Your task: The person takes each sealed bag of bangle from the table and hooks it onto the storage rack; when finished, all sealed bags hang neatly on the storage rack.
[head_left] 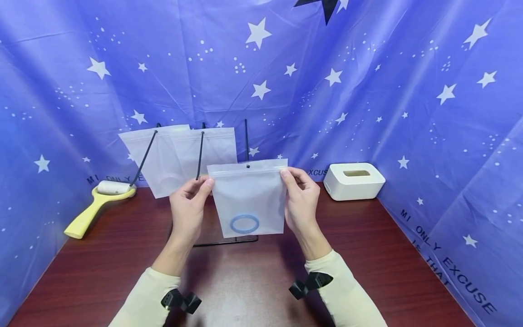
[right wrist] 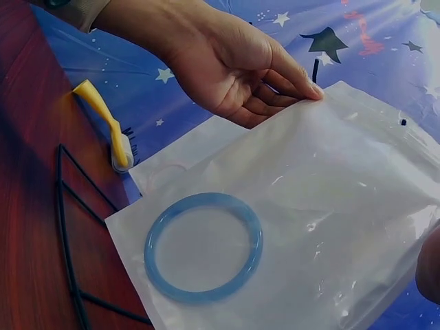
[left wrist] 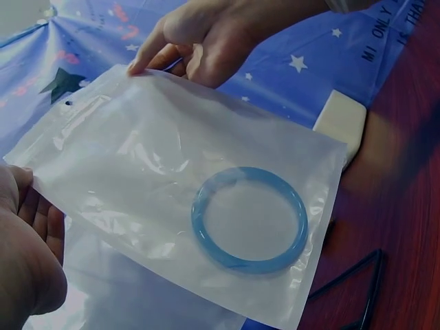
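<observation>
A translucent zip bag [head_left: 253, 195] with a blue bangle [head_left: 244, 224] lying inside near its bottom hangs upright between both hands. My left hand [head_left: 189, 204] pinches its upper left edge between thumb and fingers. On the opposite edge, near the zip, my right hand [head_left: 301, 195] pinches the bag the same way. Something dark shows in the bag's top hole; whether a rod passes through it I cannot tell. Behind stands a black wire rack [head_left: 246, 141]. Two more such bags, a left bag [head_left: 153, 159] and a middle bag [head_left: 218, 145], hang on its prongs.
A yellow-handled lint roller [head_left: 87, 213] lies at the left of the dark red table [head_left: 241, 286]. At the back right sits a white tissue box [head_left: 353, 188]. A blue star-printed curtain [head_left: 310, 100] closes off the back and sides.
</observation>
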{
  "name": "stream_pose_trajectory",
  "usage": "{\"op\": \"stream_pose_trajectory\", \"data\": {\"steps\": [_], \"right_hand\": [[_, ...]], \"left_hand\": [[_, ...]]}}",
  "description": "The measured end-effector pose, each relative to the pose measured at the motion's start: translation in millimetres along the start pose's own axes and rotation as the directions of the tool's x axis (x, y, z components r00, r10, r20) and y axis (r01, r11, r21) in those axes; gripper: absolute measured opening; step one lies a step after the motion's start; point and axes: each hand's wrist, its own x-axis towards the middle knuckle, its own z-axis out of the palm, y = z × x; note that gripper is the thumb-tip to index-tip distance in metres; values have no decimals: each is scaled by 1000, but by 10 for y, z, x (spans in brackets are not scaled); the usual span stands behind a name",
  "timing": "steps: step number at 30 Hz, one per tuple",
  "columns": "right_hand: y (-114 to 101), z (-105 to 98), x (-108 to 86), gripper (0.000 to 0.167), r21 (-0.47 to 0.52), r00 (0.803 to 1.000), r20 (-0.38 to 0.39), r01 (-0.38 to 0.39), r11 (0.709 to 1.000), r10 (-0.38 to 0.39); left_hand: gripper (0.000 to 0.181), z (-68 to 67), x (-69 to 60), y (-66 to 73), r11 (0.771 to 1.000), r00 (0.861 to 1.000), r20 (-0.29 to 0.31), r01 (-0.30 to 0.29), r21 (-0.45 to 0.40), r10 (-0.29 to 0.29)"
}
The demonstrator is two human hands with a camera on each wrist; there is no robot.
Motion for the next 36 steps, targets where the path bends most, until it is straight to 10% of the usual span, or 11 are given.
{"op": "stream_pose_trajectory", "data": {"steps": [36], "right_hand": [[386, 99, 410, 23, 87, 991, -119, -50, 995, 60]], "left_hand": [[9, 167, 483, -245, 999, 996, -81, 28, 28, -26]]}}
